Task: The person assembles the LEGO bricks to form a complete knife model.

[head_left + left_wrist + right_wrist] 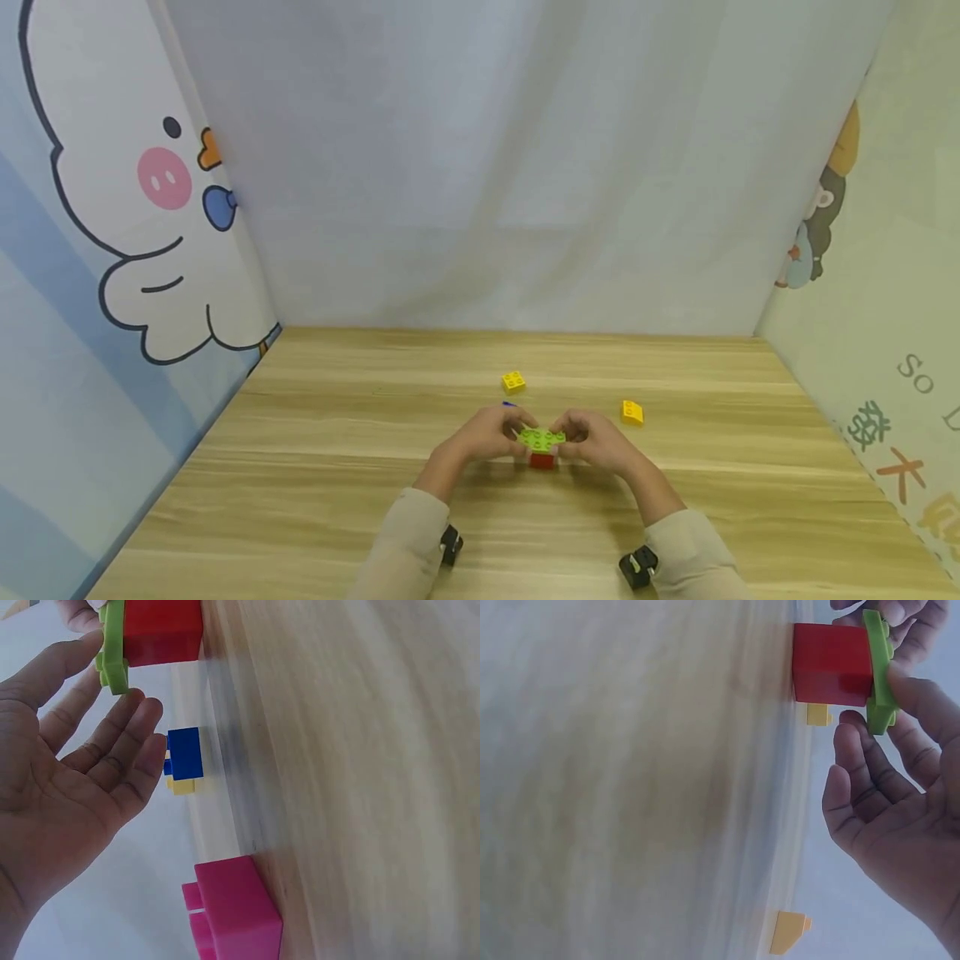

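A lime-green studded plate [543,439], with ends that jut out past the block below, sits on top of a red block [542,461] on the table. My left hand [491,435] pinches the plate's left end between thumb and fingers. From the other side, my right hand [600,439] pinches its right end. In the right wrist view the plate [882,675] lies along the studded side of the red block [831,664], and the lower fingers are spread loosely beneath its overhang. The block's far side is hidden in the head view.
Beyond my hands lie a yellow brick [513,382] and a mostly hidden blue brick [186,753]. A yellow slanted brick [632,412] rests to the right. A pink brick [238,911] stands near my left hand, covered in the head view. Curtains border the wooden table [337,375].
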Demonstrator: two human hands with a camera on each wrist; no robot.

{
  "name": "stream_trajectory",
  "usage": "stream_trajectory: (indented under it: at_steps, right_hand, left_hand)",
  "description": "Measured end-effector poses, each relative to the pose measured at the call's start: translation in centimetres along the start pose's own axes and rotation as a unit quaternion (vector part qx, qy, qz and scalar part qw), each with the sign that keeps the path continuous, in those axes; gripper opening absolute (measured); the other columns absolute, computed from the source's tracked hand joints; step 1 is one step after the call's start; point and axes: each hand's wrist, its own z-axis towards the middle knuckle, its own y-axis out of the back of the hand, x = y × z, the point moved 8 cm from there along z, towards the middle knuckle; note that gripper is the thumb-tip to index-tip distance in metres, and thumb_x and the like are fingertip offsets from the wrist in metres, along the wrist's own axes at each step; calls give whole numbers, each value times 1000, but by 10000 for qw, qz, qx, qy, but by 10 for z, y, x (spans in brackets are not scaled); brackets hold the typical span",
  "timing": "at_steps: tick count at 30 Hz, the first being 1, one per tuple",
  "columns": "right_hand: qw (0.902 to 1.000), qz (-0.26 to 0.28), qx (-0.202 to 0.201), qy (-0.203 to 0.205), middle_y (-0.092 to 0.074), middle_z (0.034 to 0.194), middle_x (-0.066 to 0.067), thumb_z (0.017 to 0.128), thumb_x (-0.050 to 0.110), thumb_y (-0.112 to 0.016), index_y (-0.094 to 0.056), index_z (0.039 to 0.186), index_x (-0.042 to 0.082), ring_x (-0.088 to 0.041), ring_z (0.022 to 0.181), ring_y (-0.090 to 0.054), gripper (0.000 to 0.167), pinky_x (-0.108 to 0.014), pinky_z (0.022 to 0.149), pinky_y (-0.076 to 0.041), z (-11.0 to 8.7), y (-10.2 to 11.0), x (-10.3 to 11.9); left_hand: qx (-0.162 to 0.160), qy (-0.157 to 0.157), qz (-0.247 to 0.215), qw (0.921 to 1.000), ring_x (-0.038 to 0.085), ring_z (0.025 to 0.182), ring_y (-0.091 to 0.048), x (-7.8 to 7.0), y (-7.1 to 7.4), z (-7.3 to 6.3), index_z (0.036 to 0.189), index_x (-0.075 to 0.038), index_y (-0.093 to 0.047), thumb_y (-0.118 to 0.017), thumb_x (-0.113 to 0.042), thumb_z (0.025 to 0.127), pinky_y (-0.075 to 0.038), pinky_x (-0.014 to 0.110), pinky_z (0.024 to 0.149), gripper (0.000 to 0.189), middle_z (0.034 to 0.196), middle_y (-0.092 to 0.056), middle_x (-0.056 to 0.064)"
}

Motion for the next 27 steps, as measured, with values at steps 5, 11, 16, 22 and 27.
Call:
stream_trajectory:
  at_steps: [5,11,16,22,27]
  right_hand:
    - [10000,-54,-30,11,-58,83,-7,82,1,-68,-61,100,-6,-21,74,-53,21,-31,65,-46,-3,3,11]
    - [10000,43,27,81,-58,81,-8,82,0,-68,-60,98,-7,-22,73,-52,20,-29,62,-45,-6,2,21]
    - [10000,-50,-54,17,-58,82,-5,81,7,-71,-61,99,-1,-19,73,-52,21,-30,63,-45,-1,1,2]
    - [9999,-65,-48,98,-57,79,-4,81,10,-72,-62,97,1,-19,71,-51,21,-30,61,-45,1,0,-1]
    - [9999,-106,-65,105,-55,78,-4,80,9,-72,-62,97,1,-19,70,-49,21,-30,60,-44,0,0,-1]
  left_hand:
    - [-64,-103,-140,9998,28,100,-56,-3,6,-6,116,-10,-62,-73,-10,78,-49,36,80,40,114,-58,10]
    - [-187,-220,-50,9996,27,100,-56,-1,14,-14,119,-6,-61,-73,-11,80,-48,38,82,41,113,-59,11]
    - [-264,-344,-1,9991,32,100,-56,1,20,-19,116,-2,-61,-72,-12,80,-47,42,83,39,110,-60,15]
    - [-320,-385,156,9986,34,102,-55,9,25,-25,113,-3,-62,-73,-12,79,-45,45,86,36,112,-60,17]
    - [-329,-696,339,9965,34,102,-55,9,29,-34,111,1,-62,-72,-12,78,-44,45,88,37,111,-61,14]
